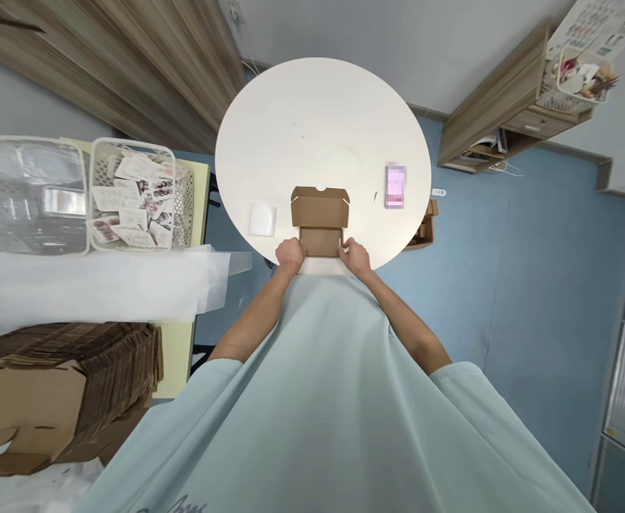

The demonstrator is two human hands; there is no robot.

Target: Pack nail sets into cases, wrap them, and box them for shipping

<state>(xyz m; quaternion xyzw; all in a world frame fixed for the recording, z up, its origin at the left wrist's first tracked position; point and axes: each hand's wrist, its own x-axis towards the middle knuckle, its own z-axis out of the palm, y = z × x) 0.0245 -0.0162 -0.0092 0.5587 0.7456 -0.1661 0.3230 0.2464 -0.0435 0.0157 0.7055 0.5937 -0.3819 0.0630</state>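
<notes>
Lying between left grip (291, 254) and right grip (355, 256), a box (321, 239) gapes.

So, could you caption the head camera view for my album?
Left hand and right hand hold an open cardboard box by its sides at the near edge of a round white table.

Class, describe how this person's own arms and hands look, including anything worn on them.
The left hand and right hand are bare; no gloves or watch show. Both forearms are uncovered. The left sleeve and right sleeve are short, wide and plain pale blue-green, matching the loose top. Finer details, such as fingernails, are too small to tell.
</notes>
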